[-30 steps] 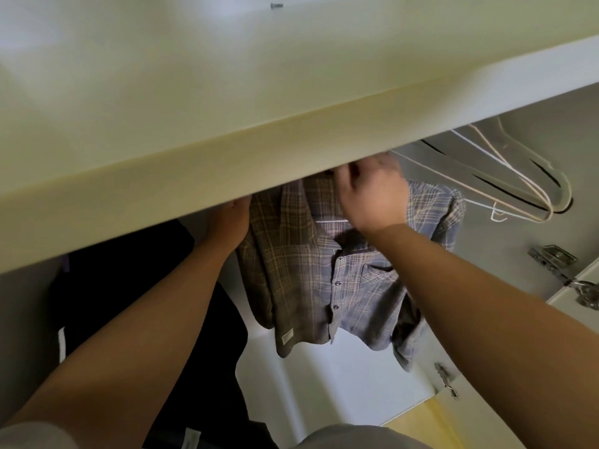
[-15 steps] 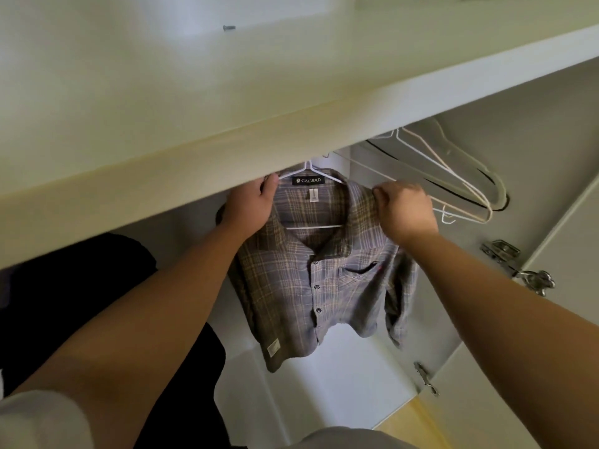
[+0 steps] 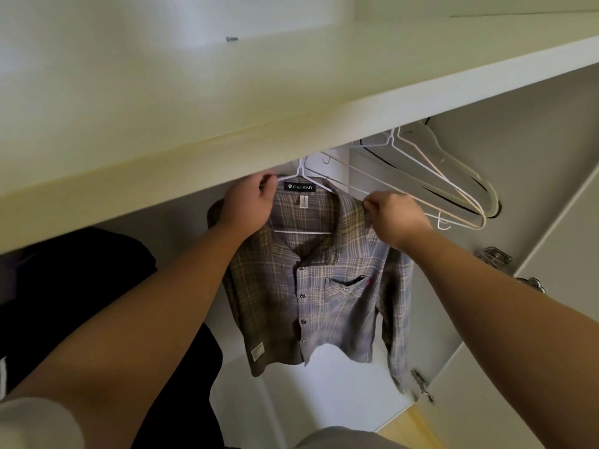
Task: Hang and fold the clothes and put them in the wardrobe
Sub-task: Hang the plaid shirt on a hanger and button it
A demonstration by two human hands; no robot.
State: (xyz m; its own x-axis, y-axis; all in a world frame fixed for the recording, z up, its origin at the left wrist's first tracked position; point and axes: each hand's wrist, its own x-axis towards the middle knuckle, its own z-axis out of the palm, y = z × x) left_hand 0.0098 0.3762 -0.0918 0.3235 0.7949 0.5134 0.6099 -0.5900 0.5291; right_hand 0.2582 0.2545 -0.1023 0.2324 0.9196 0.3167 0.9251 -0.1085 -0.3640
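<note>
The inside of a pale wardrobe [image 3: 525, 150] filled the view, with a cream shelf [image 3: 291, 92] spanning the top and a small screw [image 3: 231, 39] lying on it. At the far left, below the shelf, dark garments [image 3: 81, 286] hung in shadow. Just to their right the left hand [image 3: 249, 202] reached up under the shelf edge, its fingers curled round the shoulder of a plaid shirt [image 3: 324, 303] beside the collar. The shirt hung on a white wire hanger [image 3: 303, 233] in the middle of the wardrobe, buttoned down the front, with a black neck label [image 3: 299, 187] showing inside the collar and a chest pocket [image 3: 346, 285] on its right half. The hanger's hook ran up behind the shelf edge, so what it hung from could not be seen. The right hand [image 3: 395, 218] pinched the other side of the collar between thumb and forefinger. Further right a cluster of empty hangers [image 3: 453, 196] hung apart from the shirt, close to the side wall. Metal hinges [image 3: 496, 256] sat at the edge of the open door [image 3: 557, 303] on the far right.
</note>
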